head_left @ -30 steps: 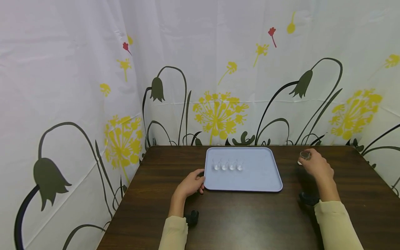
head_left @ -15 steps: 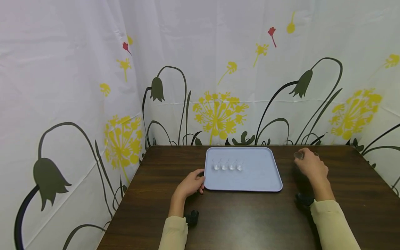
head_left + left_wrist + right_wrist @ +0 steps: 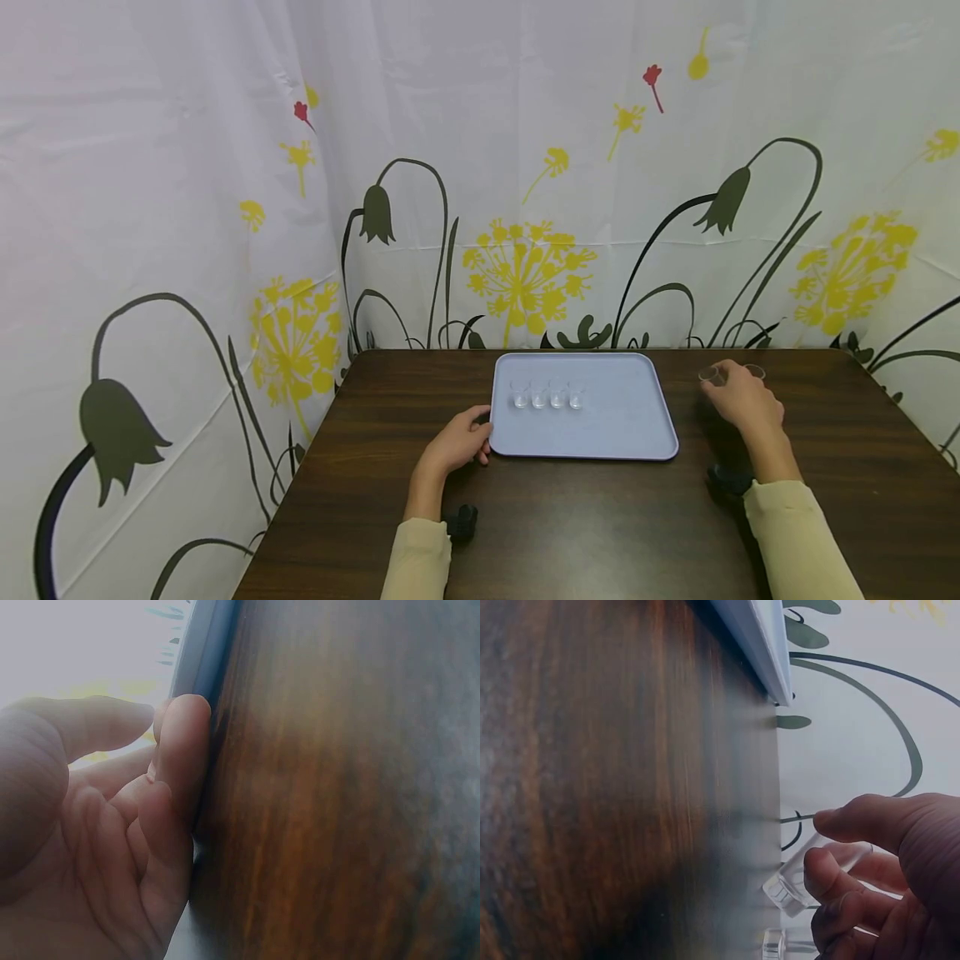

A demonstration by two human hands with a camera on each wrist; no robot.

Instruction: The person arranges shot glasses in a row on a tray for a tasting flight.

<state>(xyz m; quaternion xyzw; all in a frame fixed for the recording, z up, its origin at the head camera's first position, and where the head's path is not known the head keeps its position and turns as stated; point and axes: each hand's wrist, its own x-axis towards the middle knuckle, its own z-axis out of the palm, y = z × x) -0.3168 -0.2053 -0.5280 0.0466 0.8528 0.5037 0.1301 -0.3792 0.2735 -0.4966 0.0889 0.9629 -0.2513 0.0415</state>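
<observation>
My left hand (image 3: 455,442) is at the left edge of a pale blue tray (image 3: 622,433). In the left wrist view its loosely bent fingers (image 3: 184,742) touch the tray's side (image 3: 202,660). Several small clear shot glasses (image 3: 557,398) stand in a row on the tray's left half. Right of the tray, my right hand (image 3: 750,404) holds a clear shot glass (image 3: 708,375) between thumb and fingers. That glass (image 3: 789,889) is tilted in the right wrist view. Another shot glass (image 3: 756,371) stands beside the fingers, partly hidden by the hand.
The dark wooden table (image 3: 585,533) ends at a white curtain (image 3: 480,100) printed with flowers. The tray's corner (image 3: 776,682) shows in the right wrist view. A small black device (image 3: 461,523) is on each wrist.
My right hand has moved left and slightly away from me with its glass, and the other glass has come into sight behind it. My left hand and the tray have stayed put.
</observation>
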